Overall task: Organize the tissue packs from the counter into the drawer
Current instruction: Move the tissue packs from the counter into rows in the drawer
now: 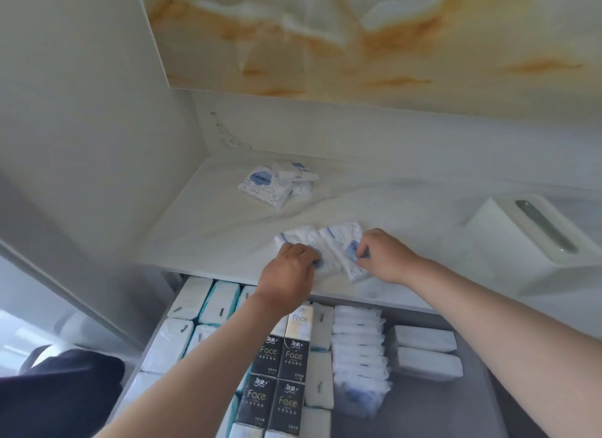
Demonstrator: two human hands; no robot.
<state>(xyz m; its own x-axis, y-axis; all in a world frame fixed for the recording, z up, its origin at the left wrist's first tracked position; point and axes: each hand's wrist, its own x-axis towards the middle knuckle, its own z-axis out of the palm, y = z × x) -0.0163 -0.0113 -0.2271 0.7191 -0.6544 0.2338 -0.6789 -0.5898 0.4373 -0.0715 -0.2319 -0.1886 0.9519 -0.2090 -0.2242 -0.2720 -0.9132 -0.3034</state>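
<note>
Near the front edge of the white marble counter (211, 229) lie white tissue packs with blue cloud print (325, 242). My left hand (290, 271) grips the left pack and my right hand (381, 255) grips the right pack. A small pile of the same tissue packs (270, 186) sits farther back on the counter. Below the counter the drawer (482, 405) stands pulled out, holding rows of white packs (192, 297), black "Face" packs (280, 401), a row of cloud-print packs (358, 349) and two white packs (426, 349) at the right.
A white tissue box (527, 242) with a slot on top stands on the counter at the right. A grey wall panel rises at the left, and a marble backsplash behind. The drawer's right part shows bare grey bottom.
</note>
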